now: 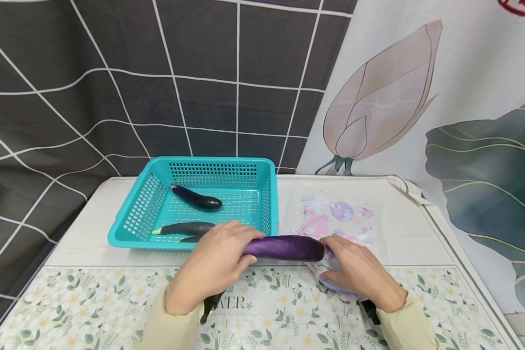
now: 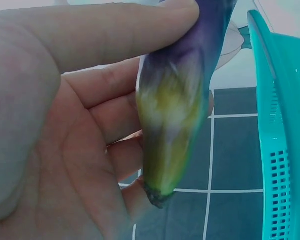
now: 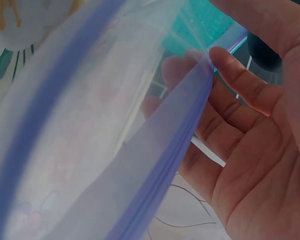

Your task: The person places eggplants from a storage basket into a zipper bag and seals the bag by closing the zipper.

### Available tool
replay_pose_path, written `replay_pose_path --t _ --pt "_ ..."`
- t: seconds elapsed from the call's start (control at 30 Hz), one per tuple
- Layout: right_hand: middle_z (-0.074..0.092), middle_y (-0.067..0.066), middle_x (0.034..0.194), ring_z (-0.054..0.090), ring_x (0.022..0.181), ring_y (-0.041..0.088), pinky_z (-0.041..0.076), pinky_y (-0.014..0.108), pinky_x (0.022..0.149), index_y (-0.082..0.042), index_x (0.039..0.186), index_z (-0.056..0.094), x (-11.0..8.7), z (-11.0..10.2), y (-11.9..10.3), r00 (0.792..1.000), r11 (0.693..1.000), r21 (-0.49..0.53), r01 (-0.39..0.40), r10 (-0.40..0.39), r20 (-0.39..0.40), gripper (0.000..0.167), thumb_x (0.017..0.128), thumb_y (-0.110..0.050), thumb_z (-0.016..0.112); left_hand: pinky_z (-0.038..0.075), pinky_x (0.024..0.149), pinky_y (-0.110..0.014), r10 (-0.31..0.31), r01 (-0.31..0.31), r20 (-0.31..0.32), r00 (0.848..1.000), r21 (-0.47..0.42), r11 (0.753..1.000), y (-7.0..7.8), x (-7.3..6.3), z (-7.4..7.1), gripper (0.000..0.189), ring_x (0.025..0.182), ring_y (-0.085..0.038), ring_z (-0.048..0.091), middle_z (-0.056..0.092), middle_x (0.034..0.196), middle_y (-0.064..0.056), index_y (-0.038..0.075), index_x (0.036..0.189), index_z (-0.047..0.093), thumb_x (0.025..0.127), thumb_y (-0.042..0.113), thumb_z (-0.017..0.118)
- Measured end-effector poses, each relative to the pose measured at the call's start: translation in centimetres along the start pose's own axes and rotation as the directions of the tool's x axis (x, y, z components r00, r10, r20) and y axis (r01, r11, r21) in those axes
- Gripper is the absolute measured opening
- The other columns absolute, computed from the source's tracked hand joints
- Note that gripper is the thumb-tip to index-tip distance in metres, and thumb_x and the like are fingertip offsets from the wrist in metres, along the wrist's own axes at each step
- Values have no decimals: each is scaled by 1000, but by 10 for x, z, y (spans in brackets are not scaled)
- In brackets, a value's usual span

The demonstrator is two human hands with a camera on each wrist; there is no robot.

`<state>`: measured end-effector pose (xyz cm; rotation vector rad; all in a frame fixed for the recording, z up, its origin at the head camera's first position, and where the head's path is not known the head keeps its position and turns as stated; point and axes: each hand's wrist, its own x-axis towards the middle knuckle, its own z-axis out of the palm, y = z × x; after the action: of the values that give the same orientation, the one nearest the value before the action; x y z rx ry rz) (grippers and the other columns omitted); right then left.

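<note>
My left hand (image 1: 216,257) grips a long purple eggplant (image 1: 288,248) near its stem end, in front of the basket. In the left wrist view, thumb and fingers hold the eggplant (image 2: 172,120), whose yellow-green cap points down. My right hand (image 1: 354,267) holds the mouth of a clear printed zip bag (image 1: 343,211) lying on the table. The right wrist view shows the bag's purple zip edge (image 3: 165,165) at the fingers, with its two lips apart. The eggplant's blunt end is at the bag's mouth; whether it is inside is hard to tell.
A turquoise plastic basket (image 1: 269,194) stands at the back left. Inside lie a dark eggplant (image 1: 197,198) and another with a green tip (image 1: 185,228), plus one partly hidden by the basket's front. A floral mat (image 1: 280,316) covers the table's front. Curtains hang behind.
</note>
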<state>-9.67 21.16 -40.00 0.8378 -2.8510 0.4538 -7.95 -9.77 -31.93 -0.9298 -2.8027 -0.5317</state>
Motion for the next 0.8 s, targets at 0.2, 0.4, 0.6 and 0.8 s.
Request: replay_pose_path --t 0.2,0.4,0.6,0.8 --pt "68 -1 104 64 83 12 54 33 69 -9 117 64 0 0 0 1000 1000 7 4 -4 -2 64 64 -26 95 48 98 -40 13 -13 11 1000 -8 1000 4 1 3 36 109 -19 63 72 114 1 13 118 72 83 18 81" --pt "67 -2 104 64 83 12 53 32 67 -10 117 63 0 -1 -1 1000 1000 12 5 -5 6 59 67 -19 93 50 96 -39 26 -26 14 1000 -6 1000 6 2 5 36 105 -17 62 73 112 2 14 117 73 83 18 81" --pt "67 2 106 66 85 15 55 33 70 -7 117 62 0 -1 1 998 998 16 60 -59 -19 51 73 4 83 50 96 -39 28 -28 14 1000 -2 1000 7 2 7 36 106 -17 62 73 112 2 14 117 73 83 19 81" --pt "67 3 106 67 89 15 57 35 73 -7 114 62 0 0 3 992 994 6 111 -110 -69 40 80 12 72 50 96 -38 29 -29 21 999 4 1000 9 2 8 37 105 -17 62 72 114 1 14 118 73 83 20 81"
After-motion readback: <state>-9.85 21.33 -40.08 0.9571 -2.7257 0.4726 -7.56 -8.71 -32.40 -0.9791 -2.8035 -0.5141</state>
